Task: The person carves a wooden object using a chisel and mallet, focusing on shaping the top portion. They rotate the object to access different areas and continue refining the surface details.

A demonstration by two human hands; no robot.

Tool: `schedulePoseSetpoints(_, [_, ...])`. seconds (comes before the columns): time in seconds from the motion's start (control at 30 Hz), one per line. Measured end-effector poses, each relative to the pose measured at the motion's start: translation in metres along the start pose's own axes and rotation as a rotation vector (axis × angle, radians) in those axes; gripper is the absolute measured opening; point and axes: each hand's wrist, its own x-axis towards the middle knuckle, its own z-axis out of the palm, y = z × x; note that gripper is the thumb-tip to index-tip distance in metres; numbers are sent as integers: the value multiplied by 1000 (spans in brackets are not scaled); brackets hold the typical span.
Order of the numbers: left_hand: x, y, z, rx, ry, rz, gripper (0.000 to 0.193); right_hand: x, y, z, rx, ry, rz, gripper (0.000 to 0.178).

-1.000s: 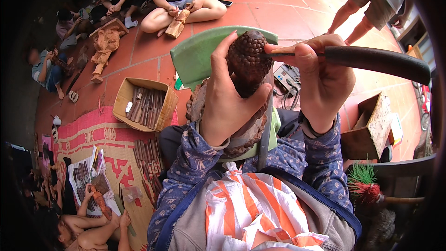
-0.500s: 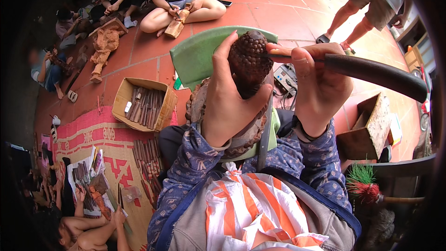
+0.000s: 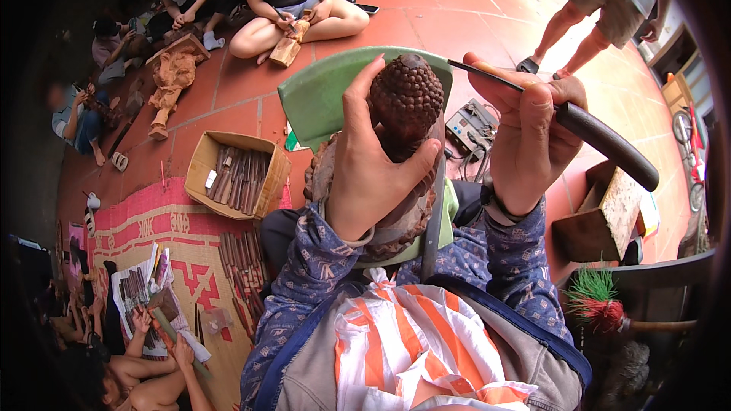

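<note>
A dark brown carved wooden statue (image 3: 412,93) stands between my knees, its head covered in small round knobs. My left hand (image 3: 369,179) is wrapped round its neck and side, thumb on the right and fingers on the left. To the right of the head, my right hand (image 3: 533,137) grips a carving chisel (image 3: 609,144) with a dark curved handle. The chisel's thin blade points left, its tip just beside the knobbed head and seemingly apart from it. Behind the statue rises a green curved chair back (image 3: 320,99). My left hand hides part of the statue's body.
On the left, a cardboard box (image 3: 266,198) holds several chisels; more chisels (image 3: 242,266) lie on a red and tan mat (image 3: 145,217). An electric control box (image 3: 472,131) and a wooden box (image 3: 601,217) are to the right. Several people sit around; one person stands at upper right.
The chisel has drawn back to the right from the statue's head, and its handle now tilts further down. My left hand keeps its hold. A co-worker's hands at lower left have moved.
</note>
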Motion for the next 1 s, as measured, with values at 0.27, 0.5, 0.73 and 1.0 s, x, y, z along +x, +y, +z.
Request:
schedulePoseSetpoints(0.27, [-1,-3,1,-33,17,28,82,3,-7,-2,-99,-285,-9,15])
schedulePoseSetpoints(0.5, [0,-5,1,-43,21,39,79,31,-28,6,-427,-474,81,12])
schedulePoseSetpoints(0.73, [-1,-5,-1,-26,-7,-3,77,48,-39,24,-547,-459,263,11])
schedulePoseSetpoints(1.0, [-1,-6,-3,1,-29,-3,77,56,-47,34,-683,-458,344,9])
